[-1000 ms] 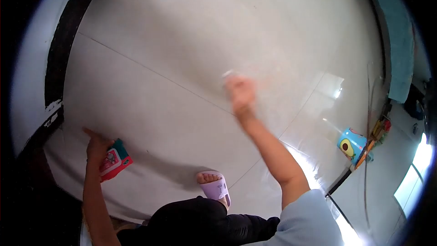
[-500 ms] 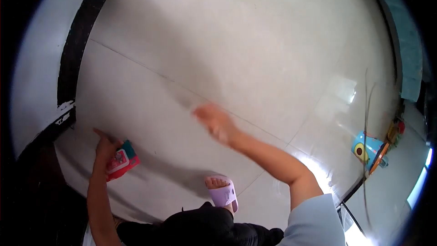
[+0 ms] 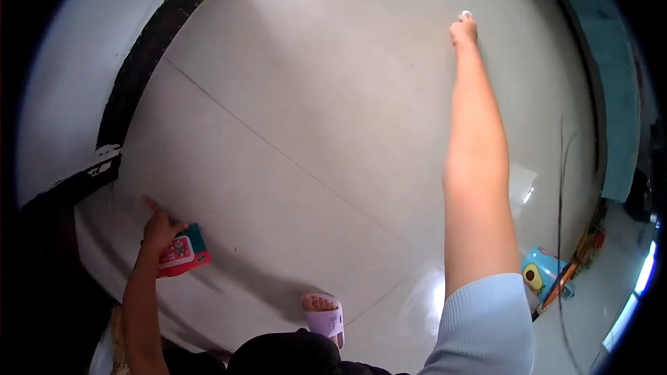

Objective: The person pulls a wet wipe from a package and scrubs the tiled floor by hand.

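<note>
The small white thing (image 3: 467, 13) is on the far right, poking out past the far side of the right hand (image 3: 463, 30). That hand is curled up tight and pinches it. It is so small that I can't tell which way its long side runs, or if it touches the floor (image 3: 313, 132). The right arm is stretched out nearly straight, going far from the near right.

The red and green packet (image 3: 186, 253) is on the near left, well apart from the white thing. From the packet, the white thing lies far and to the right, right across the floor. The left hand (image 3: 162, 231) is the near one for the packet, and the right hand is a long way off from it. The left hand is at the packet's left edge and seems to grip it, with the thumb on top and one finger sticking out, far and a bit left. The packet's green part is on its far side and the red is nearer. The hand hides some of it, so I can't be sure of its long side.

Between the two arms, at the near edge, is a foot in a light purple slipper (image 3: 325, 321). A blue tub with an avocado picture (image 3: 544, 269) is on the near right, just past the pale blue sleeve (image 3: 486, 319)
</note>
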A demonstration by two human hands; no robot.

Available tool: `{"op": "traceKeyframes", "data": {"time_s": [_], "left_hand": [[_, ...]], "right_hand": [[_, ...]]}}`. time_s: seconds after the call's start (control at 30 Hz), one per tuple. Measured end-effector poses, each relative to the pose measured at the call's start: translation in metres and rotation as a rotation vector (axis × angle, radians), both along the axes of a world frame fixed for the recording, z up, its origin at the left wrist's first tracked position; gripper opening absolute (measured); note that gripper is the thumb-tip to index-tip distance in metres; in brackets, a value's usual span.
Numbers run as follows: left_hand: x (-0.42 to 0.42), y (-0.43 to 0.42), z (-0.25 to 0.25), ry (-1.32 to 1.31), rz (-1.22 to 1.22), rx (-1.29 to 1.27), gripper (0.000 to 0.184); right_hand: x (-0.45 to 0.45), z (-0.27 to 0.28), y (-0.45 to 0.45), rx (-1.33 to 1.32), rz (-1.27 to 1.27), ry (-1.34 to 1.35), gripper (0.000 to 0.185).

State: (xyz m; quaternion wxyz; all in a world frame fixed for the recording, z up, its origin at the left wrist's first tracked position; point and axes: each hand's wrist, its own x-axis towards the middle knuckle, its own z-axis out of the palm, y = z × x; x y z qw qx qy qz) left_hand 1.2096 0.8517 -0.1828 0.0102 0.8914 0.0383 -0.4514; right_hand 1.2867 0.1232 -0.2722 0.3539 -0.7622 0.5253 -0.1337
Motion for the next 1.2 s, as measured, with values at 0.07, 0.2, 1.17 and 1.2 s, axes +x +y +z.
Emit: {"op": "traceKeyframes", "data": {"time_s": [0.07, 0.2, 1.17, 1.2], "left_hand": [[-0.003, -0.003, 0.005, -0.078, 0.017, -0.043, 0.085], [-0.004, -0.004, 0.001, -0.121, 0.001, 0.073, 0.104], [0.002, 0.002, 0.010, -0.076, 0.008, -0.006, 0.113], [0.003, 0.003, 0.009, -0.075, 0.028, -0.003, 0.113]], "right_hand": [[0.014, -0.015, 0.026, -0.582, 0.328, 0.033, 0.035], [0.030, -0.004, 0.097, -0.585, 0.592, -0.030, 0.037], [0.147, -0.011, 0.410, -0.210, 1.492, -0.491, 0.036], [0.112, -0.005, 0.445, -0.045, 1.518, -0.431, 0.036]]}}
